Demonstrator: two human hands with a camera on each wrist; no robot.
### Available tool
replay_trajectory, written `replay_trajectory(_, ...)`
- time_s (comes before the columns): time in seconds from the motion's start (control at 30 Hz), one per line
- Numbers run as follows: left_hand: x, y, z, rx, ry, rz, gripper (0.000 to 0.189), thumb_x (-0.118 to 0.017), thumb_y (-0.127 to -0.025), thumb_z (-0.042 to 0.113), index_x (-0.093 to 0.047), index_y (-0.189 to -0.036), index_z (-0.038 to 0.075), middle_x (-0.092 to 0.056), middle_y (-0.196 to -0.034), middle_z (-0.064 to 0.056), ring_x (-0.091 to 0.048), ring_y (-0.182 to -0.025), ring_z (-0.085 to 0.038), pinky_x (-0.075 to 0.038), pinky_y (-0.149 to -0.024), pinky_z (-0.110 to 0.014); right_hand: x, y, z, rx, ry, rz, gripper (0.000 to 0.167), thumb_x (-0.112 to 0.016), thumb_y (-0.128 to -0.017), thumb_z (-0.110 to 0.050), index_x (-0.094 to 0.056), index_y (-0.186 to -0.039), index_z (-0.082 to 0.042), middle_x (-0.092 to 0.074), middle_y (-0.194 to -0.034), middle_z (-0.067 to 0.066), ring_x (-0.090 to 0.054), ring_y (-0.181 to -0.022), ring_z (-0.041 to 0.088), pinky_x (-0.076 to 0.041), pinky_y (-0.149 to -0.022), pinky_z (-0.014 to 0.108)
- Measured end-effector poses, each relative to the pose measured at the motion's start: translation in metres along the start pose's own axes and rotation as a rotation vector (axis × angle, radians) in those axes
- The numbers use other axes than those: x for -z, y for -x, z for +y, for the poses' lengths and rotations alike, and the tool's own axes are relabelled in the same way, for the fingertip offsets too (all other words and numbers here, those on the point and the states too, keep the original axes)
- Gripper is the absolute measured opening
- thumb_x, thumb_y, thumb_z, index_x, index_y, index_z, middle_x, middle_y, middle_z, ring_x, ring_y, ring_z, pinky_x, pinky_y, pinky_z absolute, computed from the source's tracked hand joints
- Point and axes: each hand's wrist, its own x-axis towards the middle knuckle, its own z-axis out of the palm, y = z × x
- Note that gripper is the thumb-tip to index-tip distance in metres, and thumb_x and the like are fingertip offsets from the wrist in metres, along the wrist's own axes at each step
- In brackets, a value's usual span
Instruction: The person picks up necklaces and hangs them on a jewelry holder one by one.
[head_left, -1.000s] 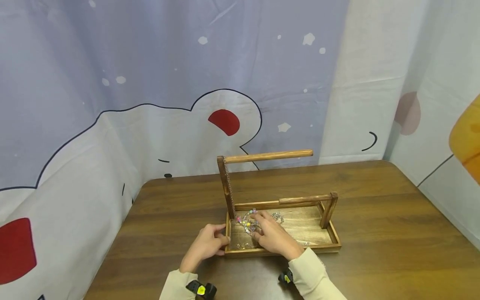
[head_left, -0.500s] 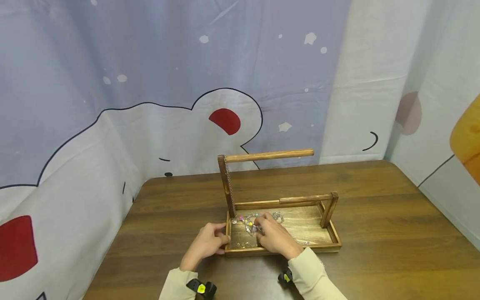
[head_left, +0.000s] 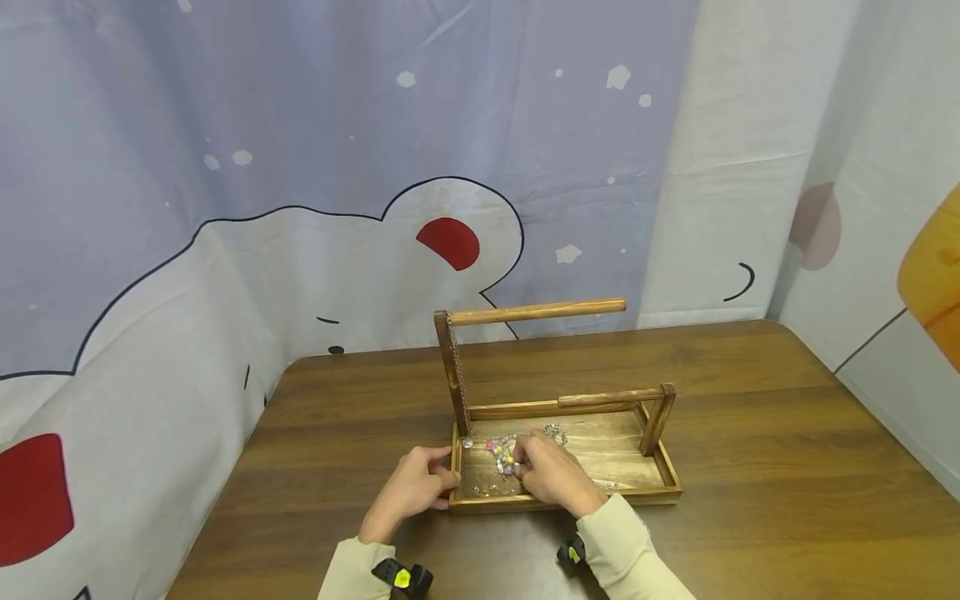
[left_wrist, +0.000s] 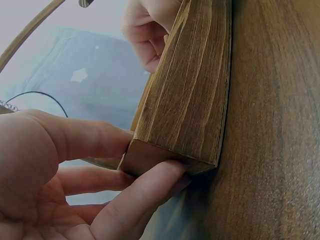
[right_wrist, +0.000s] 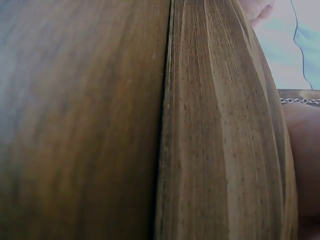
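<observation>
A wooden jewelry stand has a shallow tray (head_left: 637,497) at its base. The tray's left end is gripped by my left hand (head_left: 411,485), with fingers on the rim and outer wall; the left wrist view shows this hold on the tray corner (left_wrist: 185,95). My right hand (head_left: 553,473) reaches over the front rim, its fingers curled down at a colorful beaded bracelet (head_left: 501,454) with pink, yellow and purple beads. It appears to pinch the right side of the beads; the fingertips are partly hidden. In the right wrist view, the tray wall (right_wrist: 220,120) blocks most of the hand.
A thin chain (head_left: 460,375) hangs along the tall left post, its round pendant (head_left: 467,442) low in the tray. A silver chain (head_left: 556,432) lies behind the right hand, small gold pieces (head_left: 491,491) at front left. Above rise an upper bar (head_left: 540,312) and a lower bar (head_left: 611,399).
My right hand's fingers have drawn together from a looser spread. The bracelet's beads have shifted and bunched slightly to the right, uncovering the pendant. My left hand has stayed on the tray.
</observation>
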Motion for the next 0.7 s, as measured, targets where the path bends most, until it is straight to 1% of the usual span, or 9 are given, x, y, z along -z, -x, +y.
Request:
replay_trajectory(0.27,0.001,-0.004,0.0,-0.019,-0.003,-0.011,0.054,-0.061,-0.082,0.004,-0.042,-0.13,-0.012,-0.065,-0.079,-0.012,-0.063,-0.064,-0.017,-0.057,-0.052,-0.029,0.004,-0.002,0.002,-0.005,-0.01,0.021,0.012,-0.062,-0.074,-0.001,-0.058,-0.075,-0.013,-0.051,-0.079,-0.002,-0.047,-0.071,0.014,-0.042,-0.06,0.028)
replay_trajectory(0.5,0.001,-0.004,0.001,-0.013,0.007,-0.005,0.055,-0.061,-0.081,0.005,-0.042,-0.13,-0.012,-0.066,-0.079,-0.012,-0.063,-0.064,-0.018,-0.057,-0.053,-0.029,0.011,-0.005,0.0,-0.001,-0.078,0.066,0.01,-0.059,-0.079,-0.002,-0.056,-0.079,-0.012,-0.05,-0.082,-0.003,-0.046,-0.073,0.013,-0.042,-0.064,0.028)
replay_trajectory(0.53,0.001,-0.004,0.001,-0.011,0.006,-0.007,0.055,-0.062,-0.081,0.005,-0.042,-0.13,-0.012,-0.066,-0.079,-0.012,-0.063,-0.064,-0.018,-0.057,-0.053,-0.029,0.012,-0.005,-0.001,0.002,-0.091,0.069,0.008,-0.058,-0.081,-0.003,-0.057,-0.081,-0.01,-0.051,-0.082,-0.003,-0.047,-0.073,0.012,-0.042,-0.065,0.028)
replay_trajectory(0.7,0.0,0.0,0.0,-0.005,0.008,-0.017,0.055,-0.062,-0.081,0.005,-0.041,-0.13,-0.013,-0.065,-0.08,-0.012,-0.063,-0.064,-0.018,-0.057,-0.053,-0.029,0.014,-0.002,-0.005,0.006,-0.134,0.072,0.005,-0.056,-0.085,-0.005,-0.057,-0.084,-0.009,-0.052,-0.079,-0.005,-0.047,-0.07,0.01,-0.042,-0.062,0.025)
